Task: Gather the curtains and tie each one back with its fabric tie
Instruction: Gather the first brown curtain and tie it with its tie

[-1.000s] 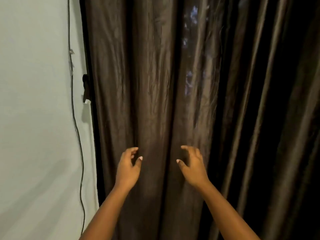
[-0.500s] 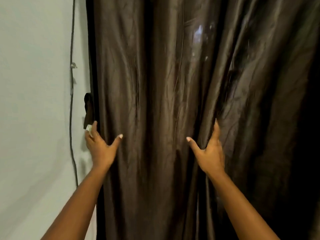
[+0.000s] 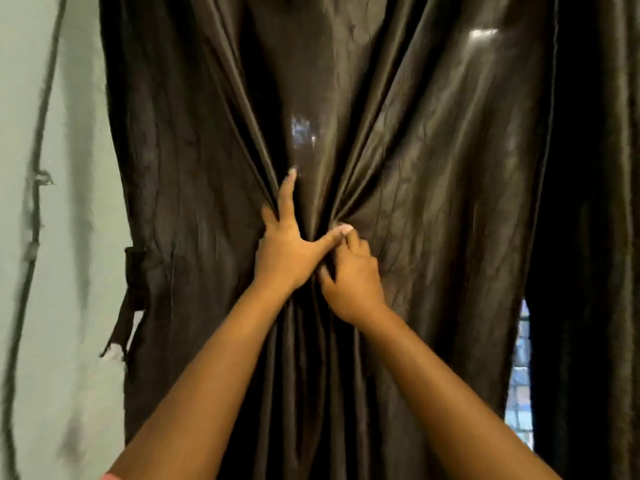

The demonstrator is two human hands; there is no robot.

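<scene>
Both hands meet mid-curtain (image 3: 433, 202): left hand (image 3: 287, 251) clutches bunched folds, forefinger up; right hand (image 3: 353, 282) curls into folds beside it. Fabric tie (image 3: 130, 299) hangs far left.

The dark brown satin-like cloth curtain (image 3: 433, 202) looks glossy and finely creased, catching bright sheen. Its matching brown fabric tie (image 3: 130, 299) hangs frayed against the matt pale green painted wall (image 3: 69, 375).

Pale wall (image 3: 69, 341) carries a dark cable (image 3: 34, 209)
</scene>
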